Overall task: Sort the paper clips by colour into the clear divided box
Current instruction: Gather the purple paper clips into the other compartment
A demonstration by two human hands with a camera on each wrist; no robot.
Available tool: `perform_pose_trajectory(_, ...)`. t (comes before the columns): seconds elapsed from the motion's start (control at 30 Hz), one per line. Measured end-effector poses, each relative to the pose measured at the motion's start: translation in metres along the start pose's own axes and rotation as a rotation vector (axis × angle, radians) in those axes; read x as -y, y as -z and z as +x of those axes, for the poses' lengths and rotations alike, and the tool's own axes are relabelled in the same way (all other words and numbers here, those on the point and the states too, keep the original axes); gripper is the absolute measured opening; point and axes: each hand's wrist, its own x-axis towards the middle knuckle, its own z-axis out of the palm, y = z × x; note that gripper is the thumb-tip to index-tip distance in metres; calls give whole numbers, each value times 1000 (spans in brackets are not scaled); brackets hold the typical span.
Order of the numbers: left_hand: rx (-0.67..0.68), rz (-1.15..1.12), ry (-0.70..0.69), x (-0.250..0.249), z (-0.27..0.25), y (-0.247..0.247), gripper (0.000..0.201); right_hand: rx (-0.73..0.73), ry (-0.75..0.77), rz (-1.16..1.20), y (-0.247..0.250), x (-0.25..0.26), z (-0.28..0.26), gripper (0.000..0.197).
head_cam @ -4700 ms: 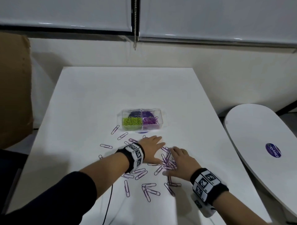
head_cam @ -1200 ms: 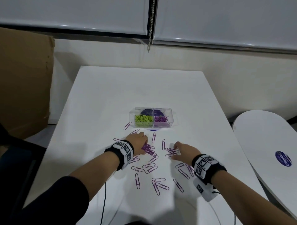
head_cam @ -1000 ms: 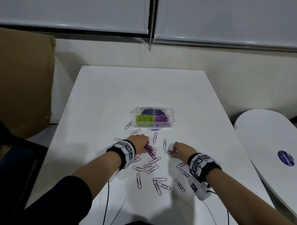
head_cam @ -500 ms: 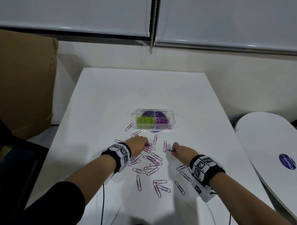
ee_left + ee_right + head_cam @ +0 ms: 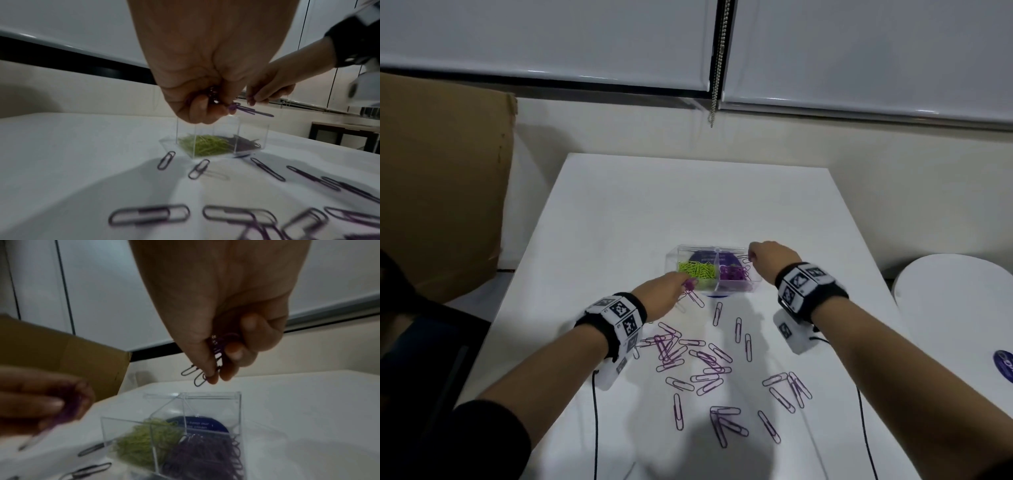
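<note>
Nearest on the smooth white table [image 5: 619, 222], thin purple wire paper clips [image 5: 709, 373] lie scattered flat, long looped ovals, some crossing in small heaps. Two black cables [image 5: 595, 428] trail off the near edge.

Past them the left hand [image 5: 662, 291] is held just in front of the clear divided box [image 5: 755, 284], on the box's left side, fingers curled tight round a bundle of purple clips [image 5: 244, 109] whose ends jut out to the right. The right hand [image 5: 770, 255] hangs over the box's right end, thumb and fingers pinching a few purple clips [image 5: 203, 376] that dangle looped ends down.

The box is hard, glossy, see-through plastic with straight walls and a thin middle partition. Its left compartment holds a tangle of lime-green clips [image 5: 697, 269]; its right one, a tangle of purple clips [image 5: 736, 274]. A round dark-blue sticker [image 5: 205, 425] shows through the floor.

Further off stand a matte brown cardboard sheet [image 5: 441, 192] at left, a rounded white tabletop [image 5: 955, 294] at right, and pale roller blinds [image 5: 551, 37] with a beaded chain [image 5: 717, 61].
</note>
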Motion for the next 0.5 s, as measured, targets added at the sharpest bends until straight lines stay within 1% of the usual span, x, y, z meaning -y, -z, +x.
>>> perform_pose_trajectory(0.1, -12, 47, -14, -5, 9, 16, 31, 71, 44, -43, -4, 11, 19, 31)
perform_pose_trajectory(0.17, -24, 71, -27, -8, 15, 24, 31, 111, 85, 36, -12, 18, 24, 36)
perform_pose_trajectory(0.23, -40, 115, -32, -11, 23, 31, 31, 83, 105, 152, -16, 19, 19, 41)
perform_pose_trajectory(0.33, -48, 210, -41, -21, 41, 38, 31, -69, 93, 232, -20, 4, -4, 34)
perform_pose_trajectory(0.37, -50, 237, -65, -28, 48, 39, 31, -83, 86, 229, -24, -5, -15, 30)
perform_pose_trajectory(0.43, -40, 319, -133, -45, 63, 39, 32, -51, 49, 220, -37, -22, -39, 27)
perform_pose_trajectory(0.5, 9, 449, -184, -63, 79, 35, 32, -3, 5, 221, -53, -38, -59, 26)
